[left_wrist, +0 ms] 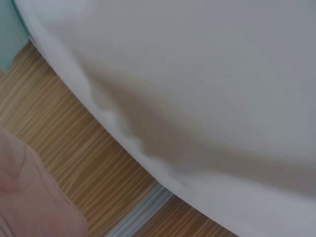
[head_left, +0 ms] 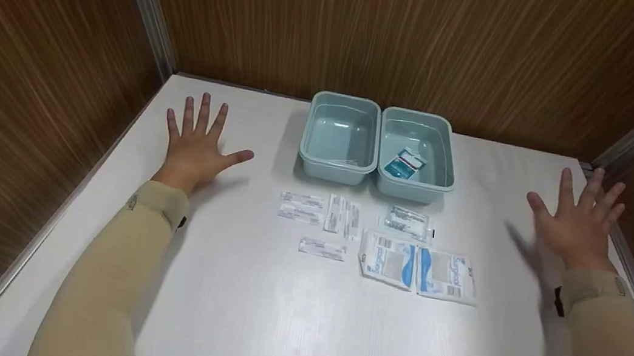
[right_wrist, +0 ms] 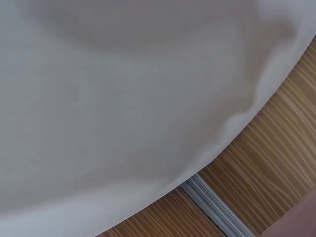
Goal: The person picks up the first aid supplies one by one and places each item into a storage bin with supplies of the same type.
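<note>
My left hand (head_left: 193, 152) is held over the left part of the white table, fingers spread and holding nothing. The right hand (head_left: 577, 227), likewise spread and bare, hovers near the table's right edge. Between them lie several thin paper-wrapped strips (head_left: 323, 248), a transparent packet (head_left: 409, 223) with printed text, and two flat white-and-blue packets marked "Surgical" (head_left: 387, 259). Only part of the left palm (left_wrist: 34, 192) shows in the left wrist view. A sliver of the right hand (right_wrist: 296, 219) appears at the corner of the right wrist view.
Two pale green plastic bins stand side by side at the back. The left bin (head_left: 335, 173) has something small and see-through at its near end. In the right bin (head_left: 413, 192) lies a teal-and-white packet (head_left: 406, 163). Wood-grain panels (head_left: 367, 31) border the white table (head_left: 272, 331).
</note>
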Motion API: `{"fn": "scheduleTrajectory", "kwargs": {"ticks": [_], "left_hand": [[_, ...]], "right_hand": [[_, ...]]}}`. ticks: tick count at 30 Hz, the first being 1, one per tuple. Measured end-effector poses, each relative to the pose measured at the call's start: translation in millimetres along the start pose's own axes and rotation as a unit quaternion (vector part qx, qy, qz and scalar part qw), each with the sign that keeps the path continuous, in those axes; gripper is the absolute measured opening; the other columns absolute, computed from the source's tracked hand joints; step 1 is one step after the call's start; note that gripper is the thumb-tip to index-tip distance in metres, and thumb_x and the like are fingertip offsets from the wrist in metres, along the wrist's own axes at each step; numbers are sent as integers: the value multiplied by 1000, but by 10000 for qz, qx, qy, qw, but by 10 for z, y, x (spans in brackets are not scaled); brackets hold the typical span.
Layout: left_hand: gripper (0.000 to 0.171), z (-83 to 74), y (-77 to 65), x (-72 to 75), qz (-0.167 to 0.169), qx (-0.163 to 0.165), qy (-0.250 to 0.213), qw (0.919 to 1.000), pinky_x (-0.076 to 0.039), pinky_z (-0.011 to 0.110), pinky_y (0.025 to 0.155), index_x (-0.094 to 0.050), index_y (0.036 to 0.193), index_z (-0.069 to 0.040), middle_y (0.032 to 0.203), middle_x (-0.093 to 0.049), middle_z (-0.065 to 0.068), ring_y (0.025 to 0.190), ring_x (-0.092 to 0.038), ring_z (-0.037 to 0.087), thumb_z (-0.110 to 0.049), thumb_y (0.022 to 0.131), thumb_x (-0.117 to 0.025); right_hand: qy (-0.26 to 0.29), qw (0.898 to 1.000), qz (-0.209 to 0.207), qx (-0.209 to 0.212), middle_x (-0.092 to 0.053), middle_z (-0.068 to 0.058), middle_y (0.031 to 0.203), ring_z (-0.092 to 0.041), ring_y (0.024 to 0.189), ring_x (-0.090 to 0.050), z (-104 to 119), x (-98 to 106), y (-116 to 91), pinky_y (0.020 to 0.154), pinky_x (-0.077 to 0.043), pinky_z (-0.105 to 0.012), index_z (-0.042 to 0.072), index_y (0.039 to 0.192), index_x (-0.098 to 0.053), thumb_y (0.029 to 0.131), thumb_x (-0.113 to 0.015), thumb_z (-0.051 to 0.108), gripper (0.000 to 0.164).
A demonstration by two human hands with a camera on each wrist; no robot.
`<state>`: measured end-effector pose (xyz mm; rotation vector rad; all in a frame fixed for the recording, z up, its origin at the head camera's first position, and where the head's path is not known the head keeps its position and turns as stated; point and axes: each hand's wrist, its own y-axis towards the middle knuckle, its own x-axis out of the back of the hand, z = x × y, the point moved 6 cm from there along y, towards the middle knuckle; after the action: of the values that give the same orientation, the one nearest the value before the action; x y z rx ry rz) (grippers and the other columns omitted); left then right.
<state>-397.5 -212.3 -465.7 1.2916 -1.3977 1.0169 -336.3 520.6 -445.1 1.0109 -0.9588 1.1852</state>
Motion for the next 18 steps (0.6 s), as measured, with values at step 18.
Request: {"fn": "scheduleTrajectory", "kwargs": {"ticks": [18], "left_hand": [[128,-102,26,57,-125,-175,-276,9994,22,73,136,11,182,-28,186,35,7,175,27,41,-101,93,-45]], "right_hand": [[1094,9936,-13,275,31,-9,188,-47,174,28,468,-81,127,132,5,-87,25,183,4,114,-43,72,96]]}}
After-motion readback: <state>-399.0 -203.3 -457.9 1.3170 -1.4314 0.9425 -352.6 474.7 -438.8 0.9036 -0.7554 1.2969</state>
